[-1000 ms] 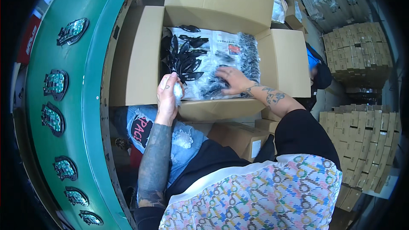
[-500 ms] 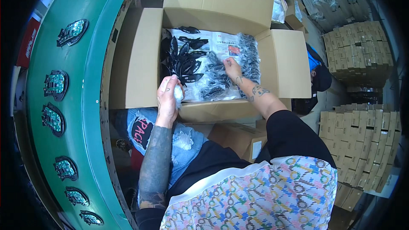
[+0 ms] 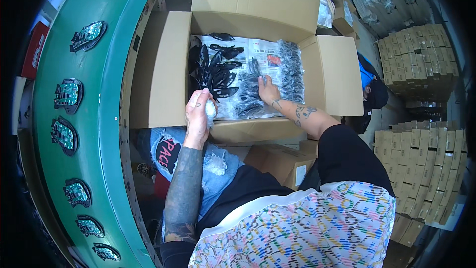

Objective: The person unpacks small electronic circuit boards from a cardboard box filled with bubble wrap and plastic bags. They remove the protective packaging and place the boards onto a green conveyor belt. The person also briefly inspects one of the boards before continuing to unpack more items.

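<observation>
A large open cardboard box (image 3: 238, 131) stands before me, lined with printed newspaper (image 3: 263, 45). My left hand (image 3: 199, 114) is closed around a wad of crumpled clear plastic (image 3: 211, 111) above the box's near-left edge. Beside its fingertips lies a loose heap of black leaf-shaped plastic parts (image 3: 216, 72). My right hand (image 3: 269, 92) reaches into the middle of the box, its fingers on a dark part in a clear plastic bag (image 3: 255, 67). More bagged parts (image 3: 248, 104) lie below that hand, and a dense row of them (image 3: 291, 67) lines the right side.
To the left runs a green bench (image 3: 101, 134) bearing several circuit boards in black housings (image 3: 68, 94). Stacked small cartons (image 3: 419, 161) stand on the right. A person in a dark cap (image 3: 378, 93) is beyond the box's right flap (image 3: 339, 74). Another carton (image 3: 277, 161) sits below the box.
My right hand has shifted slightly down within the box, and a bagged part now shows above its fingers. The left hand keeps its hold on the plastic wad.
</observation>
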A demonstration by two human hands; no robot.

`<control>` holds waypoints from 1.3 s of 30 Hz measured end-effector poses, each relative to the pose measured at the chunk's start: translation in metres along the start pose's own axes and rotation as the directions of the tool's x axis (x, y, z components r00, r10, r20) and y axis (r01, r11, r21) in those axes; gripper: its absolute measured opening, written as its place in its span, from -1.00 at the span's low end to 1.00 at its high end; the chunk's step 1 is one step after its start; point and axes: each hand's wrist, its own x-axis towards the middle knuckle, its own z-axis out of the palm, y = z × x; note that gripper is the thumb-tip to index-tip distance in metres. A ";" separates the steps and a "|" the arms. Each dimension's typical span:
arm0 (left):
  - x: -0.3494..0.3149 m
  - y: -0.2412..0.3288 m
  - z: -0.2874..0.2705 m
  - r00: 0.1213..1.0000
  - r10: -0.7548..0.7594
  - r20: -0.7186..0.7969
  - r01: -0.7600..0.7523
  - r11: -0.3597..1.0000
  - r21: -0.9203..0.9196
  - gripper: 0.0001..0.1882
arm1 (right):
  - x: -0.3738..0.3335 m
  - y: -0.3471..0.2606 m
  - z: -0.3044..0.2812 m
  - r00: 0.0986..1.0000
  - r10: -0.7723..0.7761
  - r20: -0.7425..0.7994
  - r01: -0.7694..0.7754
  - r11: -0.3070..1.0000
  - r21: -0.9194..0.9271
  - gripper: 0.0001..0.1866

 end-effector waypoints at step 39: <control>-0.006 -0.003 -0.011 0.995 0.046 0.086 -0.068 0.958 0.277 -0.81 | -0.029 -0.200 -0.100 0.315 -0.464 -0.828 0.889 0.451 0.086 -0.74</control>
